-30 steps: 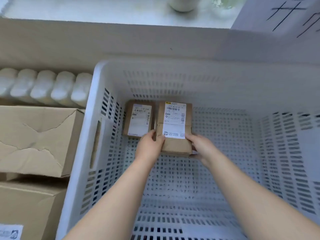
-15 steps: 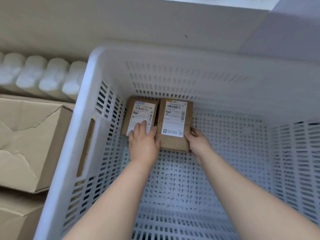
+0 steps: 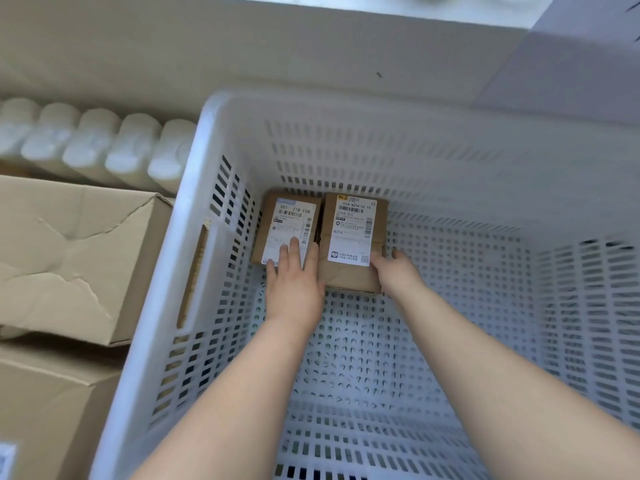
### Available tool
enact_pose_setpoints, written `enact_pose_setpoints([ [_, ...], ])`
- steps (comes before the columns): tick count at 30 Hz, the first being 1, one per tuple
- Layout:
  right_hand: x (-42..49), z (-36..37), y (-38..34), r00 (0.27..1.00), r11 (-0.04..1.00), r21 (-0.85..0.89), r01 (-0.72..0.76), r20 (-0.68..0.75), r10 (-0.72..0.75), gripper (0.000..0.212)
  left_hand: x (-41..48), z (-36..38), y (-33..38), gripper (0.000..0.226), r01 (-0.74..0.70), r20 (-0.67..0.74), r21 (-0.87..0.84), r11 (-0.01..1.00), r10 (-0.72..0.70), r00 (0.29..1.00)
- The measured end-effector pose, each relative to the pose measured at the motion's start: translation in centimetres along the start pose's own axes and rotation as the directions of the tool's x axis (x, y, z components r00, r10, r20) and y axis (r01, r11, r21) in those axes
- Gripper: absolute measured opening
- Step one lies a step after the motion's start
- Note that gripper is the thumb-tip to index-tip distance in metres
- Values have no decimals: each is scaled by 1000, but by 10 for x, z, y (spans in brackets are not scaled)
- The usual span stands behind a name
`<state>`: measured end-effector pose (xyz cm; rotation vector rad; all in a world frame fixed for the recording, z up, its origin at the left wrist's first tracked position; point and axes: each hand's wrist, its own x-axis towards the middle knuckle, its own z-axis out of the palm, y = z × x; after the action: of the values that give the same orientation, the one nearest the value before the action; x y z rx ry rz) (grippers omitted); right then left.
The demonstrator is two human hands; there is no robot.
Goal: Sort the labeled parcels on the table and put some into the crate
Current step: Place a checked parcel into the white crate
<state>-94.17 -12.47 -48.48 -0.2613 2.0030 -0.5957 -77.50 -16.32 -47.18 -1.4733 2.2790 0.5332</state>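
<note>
Two small brown parcels with white labels lie side by side on the floor of the white perforated crate (image 3: 162, 306), in its far left corner. My left hand (image 3: 294, 282) rests flat with straight fingers on the left parcel (image 3: 277, 216), its thumb against the right parcel (image 3: 356, 209). My right hand (image 3: 394, 271) touches the near right corner of the right parcel; its fingers lie along the parcel's right side and are partly hidden.
Two large cardboard boxes (image 3: 69, 258) (image 3: 45, 420) stand left of the crate. A white ribbed radiator (image 3: 97, 143) runs behind them along a beige wall.
The right parcel has been lowered to the crate floor and pushed back beside the left one. My left hand moved from the right parcel onto the left parcel.
</note>
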Motion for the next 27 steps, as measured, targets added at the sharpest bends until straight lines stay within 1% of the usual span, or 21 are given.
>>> enact_pose_setpoints([
  [4, -40, -14, 4, 1000, 999, -30, 17, -15, -18, 65, -32, -15, 1, 66, -21, 6, -3, 1000, 21, 1000],
  [13, -155, -40, -2, 995, 997, 7, 78, -62, -77, 44, -123, -60, 8, 62, -109, -104, -108, 988, 98, 990],
  [16, -204, -41, -4, 988, 989, -32, 142, -61, -144, 44, -167, -73, 0, 61, -142, -150, -116, 983, 124, 981],
  [17, -205, -43, -3, 987, 989, -30, 146, -65, -148, 45, -167, -73, 0, 60, -160, -163, -107, 981, 141, 977],
  [20, -260, -37, 3, 969, 968, -63, 243, -38, -246, 44, -216, -84, -16, 58, -176, -264, -59, 983, 155, 952],
  [22, -291, -33, 8, 953, 951, -70, 302, -17, -304, 42, -246, -87, -26, 57, -158, -335, -70, 985, 126, 934],
  [24, -321, -27, 18, 932, 929, -72, 363, 11, -364, 41, -279, -86, -39, 57, -115, -391, -107, 988, 65, 918],
  [27, -365, -18, 37, 889, 884, -96, 458, 51, -456, 40, -331, -77, -60, 58, -53, -406, -130, 990, -4, 914],
])
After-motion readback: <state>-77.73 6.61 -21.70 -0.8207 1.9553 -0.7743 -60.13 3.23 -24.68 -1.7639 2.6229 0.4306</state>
